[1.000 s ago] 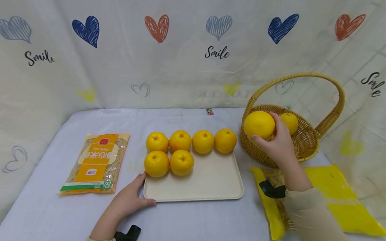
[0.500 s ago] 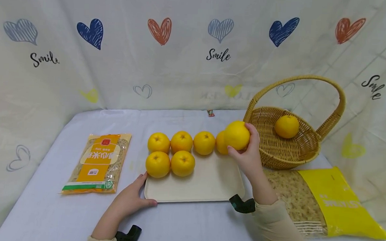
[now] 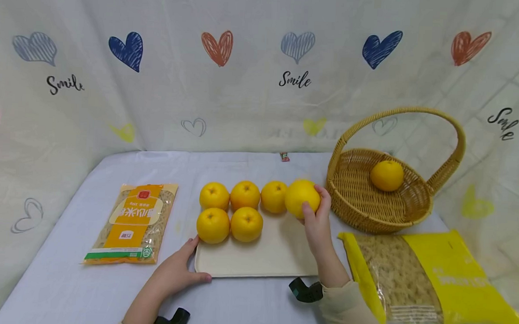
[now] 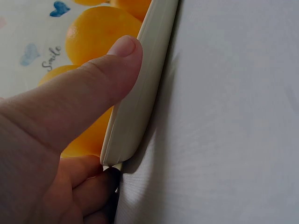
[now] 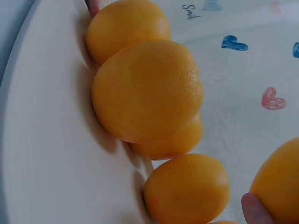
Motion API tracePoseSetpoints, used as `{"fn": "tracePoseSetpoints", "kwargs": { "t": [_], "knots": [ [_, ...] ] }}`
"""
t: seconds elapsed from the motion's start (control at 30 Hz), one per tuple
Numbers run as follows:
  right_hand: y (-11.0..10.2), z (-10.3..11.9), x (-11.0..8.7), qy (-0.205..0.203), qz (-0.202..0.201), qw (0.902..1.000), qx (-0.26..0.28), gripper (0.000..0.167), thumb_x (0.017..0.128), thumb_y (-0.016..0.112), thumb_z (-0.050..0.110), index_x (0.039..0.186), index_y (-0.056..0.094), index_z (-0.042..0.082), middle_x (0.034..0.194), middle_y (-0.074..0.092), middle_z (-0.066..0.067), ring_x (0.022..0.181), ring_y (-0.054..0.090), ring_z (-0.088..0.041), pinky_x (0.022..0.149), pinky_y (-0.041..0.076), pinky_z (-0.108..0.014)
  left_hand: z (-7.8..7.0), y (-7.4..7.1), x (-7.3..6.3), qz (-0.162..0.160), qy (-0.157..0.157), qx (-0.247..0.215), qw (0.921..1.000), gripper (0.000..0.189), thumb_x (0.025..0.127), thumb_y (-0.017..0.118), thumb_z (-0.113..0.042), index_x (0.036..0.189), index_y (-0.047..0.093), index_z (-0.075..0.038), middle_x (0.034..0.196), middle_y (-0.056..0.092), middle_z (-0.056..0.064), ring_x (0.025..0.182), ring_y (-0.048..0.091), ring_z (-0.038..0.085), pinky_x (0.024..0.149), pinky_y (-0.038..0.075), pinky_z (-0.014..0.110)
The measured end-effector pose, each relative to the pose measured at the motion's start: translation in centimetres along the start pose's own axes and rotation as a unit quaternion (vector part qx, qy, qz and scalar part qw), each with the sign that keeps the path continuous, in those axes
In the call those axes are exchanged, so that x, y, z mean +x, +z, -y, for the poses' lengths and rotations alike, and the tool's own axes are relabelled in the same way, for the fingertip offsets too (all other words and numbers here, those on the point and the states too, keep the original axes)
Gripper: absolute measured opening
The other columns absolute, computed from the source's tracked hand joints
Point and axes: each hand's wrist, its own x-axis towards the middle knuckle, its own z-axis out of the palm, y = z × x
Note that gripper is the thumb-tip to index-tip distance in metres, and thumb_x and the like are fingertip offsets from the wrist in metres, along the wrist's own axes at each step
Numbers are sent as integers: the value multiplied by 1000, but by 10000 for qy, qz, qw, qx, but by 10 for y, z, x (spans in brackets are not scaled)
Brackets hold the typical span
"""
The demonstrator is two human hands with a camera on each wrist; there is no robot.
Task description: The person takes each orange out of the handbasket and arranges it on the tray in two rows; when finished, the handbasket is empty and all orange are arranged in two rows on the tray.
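In the head view my right hand (image 3: 319, 227) holds an orange (image 3: 301, 197) over the back right part of the cream tray (image 3: 255, 261), thumb across its near side. It hides the tray's back right orange. Part of the held orange (image 5: 280, 182) and a fingertip show at the right wrist view's lower right. Three oranges remain visible in the back row, one being the middle orange (image 3: 245, 195), and two oranges (image 3: 246, 224) sit in front of them at the left. My left hand (image 3: 172, 273) holds the tray's front left corner, its thumb (image 4: 103, 79) on the rim.
A wicker basket (image 3: 378, 223) with a tall handle stands at the back right, one orange (image 3: 387, 176) inside. In front of it lies a yellow bag (image 3: 450, 281) of dry food pieces. An orange-labelled packet (image 3: 135, 224) lies left of the tray. Behind hangs a heart-print curtain (image 3: 245, 93).
My right hand has carried an orange out of the basket, leftward and down to above the tray's back right. My left hand stays at the tray corner.
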Motion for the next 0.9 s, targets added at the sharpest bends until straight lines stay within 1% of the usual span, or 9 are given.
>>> {"fn": "tracePoseSetpoints", "kwargs": {
  "t": [0.03, 0.1, 0.2, 0.33, 0.43, 0.57, 0.67, 0.8, 0.9],
  "knots": [
    [0, -2, -1, -13, -72, 10000, -16, 45, 93, 39, 12, 133, 19, 10, 133, 27, -10, 105, 39, -20, 75, 46, -16, 0, 1, 0, 2, -4, 12, 10000, 115, 51, 75, -64, 145, 24, -20, 148, 27, 16, 133, 29, 39, 104, 29, 57],
    [-1, -5, -1, -48, -214, 9997, -55, 40, 94, 40, 14, 129, 23, 8, 131, 29, -9, 104, 39, -19, 75, 44, -15, 0, 3, -1, 25, -19, -20, 10000, 116, 50, 75, -65, 145, 25, -20, 148, 27, 16, 133, 29, 39, 103, 29, 57],
    [-3, -8, -1, -108, -300, 9995, -73, 42, 91, 48, 12, 127, 26, 6, 132, 30, -9, 109, 36, -17, 85, 38, -19, 0, 7, -3, 70, -90, -94, 9999, 117, 49, 74, -66, 145, 25, -20, 147, 27, 17, 133, 29, 39, 103, 29, 58],
    [-2, -9, -2, -178, -46, 9996, -193, 59, 85, 53, 10, 135, 23, 5, 140, 27, -12, 119, 33, -21, 99, 30, -33, 2, 10, -8, 68, -203, -128, 9997, 117, 49, 74, -66, 144, 26, -17, 146, 28, 18, 131, 30, 41, 102, 30, 58],
    [0, -10, -3, -139, 157, 9990, -404, 65, 84, 54, 11, 140, 22, 7, 143, 26, -13, 120, 33, -25, 101, 30, -40, 3, 10, -9, 77, -253, -118, 9996, 117, 49, 74, -66, 144, 26, -17, 146, 28, 19, 131, 30, 42, 101, 31, 58],
    [3, -12, -3, -91, 341, 9978, -559, 68, 82, 58, 8, 140, 23, 11, 143, 26, -10, 117, 37, -26, 98, 35, -43, 5, 9, -8, 76, -274, -124, 9995, 118, 48, 74, -66, 144, 27, -17, 146, 29, 18, 131, 30, 41, 102, 31, 58],
    [4, -11, -3, -147, 406, 9974, -572, 70, 80, 61, 5, 138, 23, 13, 141, 27, -9, 115, 38, -26, 96, 37, -43, 4, 7, -5, 41, -200, -86, 9998, 117, 48, 73, -67, 144, 27, -18, 146, 29, 18, 131, 31, 41, 102, 31, 58],
    [4, -10, -2, -289, 447, 9968, -601, 75, 78, 66, 6, 139, 23, 14, 141, 29, -8, 117, 39, -27, 99, 35, -45, 2, 3, -2, 13, -93, -28, 10000, 116, 49, 73, -67, 144, 27, -19, 146, 29, 18, 131, 31, 40, 102, 30, 58],
    [3, -11, -1, -418, 479, 9951, -762, 78, 77, 69, 8, 139, 23, 14, 142, 28, -7, 121, 37, -27, 102, 32, -47, 0, 0, -2, 28, -86, -1, 10000, 117, 49, 73, -67, 144, 26, -19, 146, 29, 18, 132, 30, 40, 103, 30, 58]
  ]
}}
